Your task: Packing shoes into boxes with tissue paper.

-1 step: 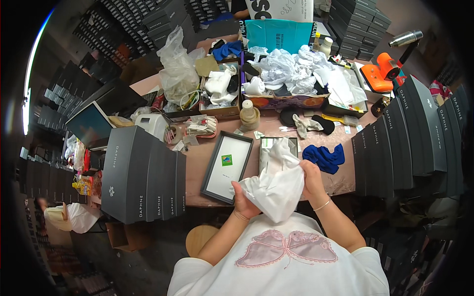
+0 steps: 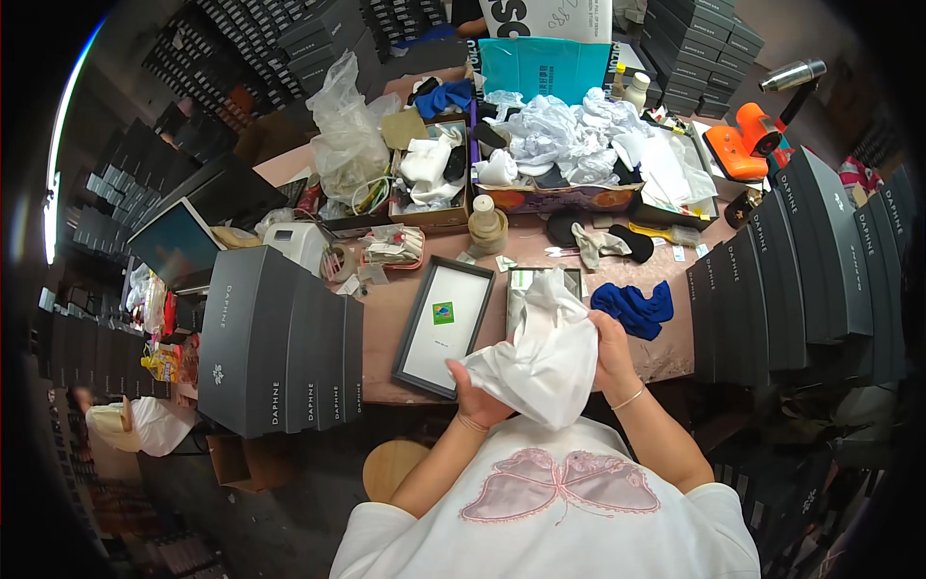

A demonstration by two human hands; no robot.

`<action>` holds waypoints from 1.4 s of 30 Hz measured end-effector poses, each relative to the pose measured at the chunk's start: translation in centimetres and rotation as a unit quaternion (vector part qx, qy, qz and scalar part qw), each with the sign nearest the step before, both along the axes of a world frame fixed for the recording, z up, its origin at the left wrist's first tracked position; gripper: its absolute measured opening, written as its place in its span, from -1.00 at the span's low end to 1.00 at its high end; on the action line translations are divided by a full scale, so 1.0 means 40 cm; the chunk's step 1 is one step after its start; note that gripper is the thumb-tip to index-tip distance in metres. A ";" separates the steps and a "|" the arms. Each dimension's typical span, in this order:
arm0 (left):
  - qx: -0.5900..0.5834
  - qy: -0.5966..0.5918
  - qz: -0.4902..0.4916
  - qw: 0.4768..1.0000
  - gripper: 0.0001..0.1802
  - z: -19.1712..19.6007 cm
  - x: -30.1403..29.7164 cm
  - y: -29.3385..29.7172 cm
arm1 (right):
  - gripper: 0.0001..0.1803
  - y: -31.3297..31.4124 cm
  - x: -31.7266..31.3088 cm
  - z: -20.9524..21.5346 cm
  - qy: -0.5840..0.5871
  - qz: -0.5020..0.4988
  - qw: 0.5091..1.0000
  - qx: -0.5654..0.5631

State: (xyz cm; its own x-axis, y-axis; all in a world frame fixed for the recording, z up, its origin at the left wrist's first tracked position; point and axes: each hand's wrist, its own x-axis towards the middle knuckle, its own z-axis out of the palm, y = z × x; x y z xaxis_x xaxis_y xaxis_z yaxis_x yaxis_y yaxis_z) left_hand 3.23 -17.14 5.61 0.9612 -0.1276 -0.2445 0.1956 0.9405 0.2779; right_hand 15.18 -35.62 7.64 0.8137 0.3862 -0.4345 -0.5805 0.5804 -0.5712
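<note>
A crumpled white bundle of thin wrapping (image 2: 543, 362), paper or cloth, is held between my two hands in front of my chest. My left hand (image 2: 479, 398) supports its lower left side, thumb raised and fingers hidden beneath. At its upper right side my right hand (image 2: 612, 352) pinches the wrapping. Whatever lies inside cannot be seen. Just behind the bundle stands an open shoebox (image 2: 518, 289), partly covered by it. To the left lies a dark-rimmed box lid (image 2: 446, 355), its white inside up with a small green sticker. A blue cloth (image 2: 632, 308) rests on the right.
Stacked grey shoeboxes (image 2: 253, 338) wall the table's left side, and more shoeboxes (image 2: 748, 299) the right. Farther back are a beige bottle (image 2: 487, 227), a pink basket (image 2: 394, 249), a carton of crumpled paper (image 2: 559, 200) and an orange tape dispenser (image 2: 738, 154).
The white bundle has shifted very slightly up and away from my chest, its lower tip lifting. Both hands moved a little with it.
</note>
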 end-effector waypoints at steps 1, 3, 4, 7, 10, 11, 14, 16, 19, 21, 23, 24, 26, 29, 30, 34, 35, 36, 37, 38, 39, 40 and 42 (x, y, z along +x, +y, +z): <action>-0.001 -0.034 -0.010 0.999 0.39 -0.010 -0.005 0.012 | -0.77 0.004 0.005 0.005 0.041 0.005 0.999 0.027; -0.008 -0.096 -0.025 0.995 0.43 -0.049 -0.032 0.051 | -0.72 0.022 0.005 0.055 0.126 0.018 0.989 0.077; -0.003 -0.104 -0.045 0.994 0.48 -0.064 -0.030 0.066 | -0.71 0.022 -0.003 0.109 0.135 0.060 0.986 0.073; 0.031 -0.027 -0.143 0.989 0.45 -0.134 -0.011 0.053 | -0.70 0.029 -0.006 0.079 0.166 0.132 0.964 0.161; 0.146 0.077 -0.133 0.977 -0.11 0.004 0.054 -0.038 | -0.76 0.066 -0.013 -0.012 -0.016 0.096 0.992 -0.077; 0.145 0.049 -0.116 0.981 -0.34 -0.004 0.047 -0.044 | -0.77 0.073 -0.011 -0.025 -0.094 0.097 0.980 -0.149; 0.276 -0.008 -0.060 0.959 -0.59 0.019 0.027 -0.037 | -0.62 0.021 0.021 0.018 -0.376 0.088 0.859 -0.336; 0.220 0.026 -0.033 0.975 -0.60 0.026 0.035 -0.011 | -0.42 -0.006 -0.004 0.169 -0.480 0.126 0.799 -0.339; 0.198 0.006 -0.022 0.980 -0.57 0.072 0.052 -0.005 | -0.40 0.011 -0.060 0.218 -0.654 0.192 0.577 -0.449; 0.124 -0.003 -0.034 0.992 -0.54 -0.008 0.077 0.016 | -0.55 -0.009 -0.028 0.129 -0.606 0.184 0.564 -0.530; 0.053 0.111 -0.039 0.992 -0.36 0.007 0.102 0.012 | -0.63 -0.039 0.026 0.066 -0.553 0.120 0.557 -0.607; 0.032 0.088 -0.058 0.994 -0.32 0.015 0.104 0.024 | -0.74 -0.043 0.026 0.102 -0.549 0.088 0.588 -0.588; -0.010 0.037 -0.084 0.996 -0.25 0.015 0.101 0.054 | -0.80 -0.044 -0.030 0.223 -0.539 0.106 0.690 -0.471; -0.057 -0.034 -0.127 0.990 -0.19 -0.049 0.093 0.067 | -0.78 -0.016 -0.107 0.307 -0.539 0.220 0.722 -0.373; -0.058 -0.057 -0.142 0.986 -0.17 -0.083 0.104 0.067 | -0.68 0.010 -0.106 0.278 -0.552 0.267 0.676 -0.408; 0.150 0.148 -0.022 0.977 -0.16 0.006 0.112 -0.043 | -0.47 0.019 -0.086 -0.011 -0.590 0.289 0.685 -0.315; 0.173 0.125 0.013 0.977 -0.16 -0.016 0.106 -0.043 | -0.46 0.028 -0.097 -0.004 -0.583 0.274 0.688 -0.335; 0.143 0.134 0.054 0.979 -0.15 -0.004 0.106 -0.038 | -0.44 0.033 -0.109 0.017 -0.576 0.258 0.691 -0.352; 0.111 0.142 0.094 0.979 -0.15 0.014 0.106 -0.033 | -0.42 0.039 -0.123 0.026 -0.568 0.242 0.695 -0.369; 0.077 0.149 0.131 0.977 -0.14 0.028 0.106 -0.031 | -0.37 0.031 -0.131 -0.046 -0.619 0.200 0.652 -0.390; 0.054 0.152 0.128 0.979 -0.16 0.025 0.115 -0.018 | -0.36 0.020 -0.134 -0.053 -0.589 0.206 0.675 -0.395; 0.030 0.155 0.125 0.980 -0.18 0.013 0.130 0.007 | -0.35 0.011 -0.133 -0.057 -0.557 0.212 0.697 -0.399; 0.055 0.146 0.132 0.979 -0.35 -0.024 0.154 0.047 | -0.37 -0.003 -0.143 -0.051 -0.548 0.176 0.701 -0.420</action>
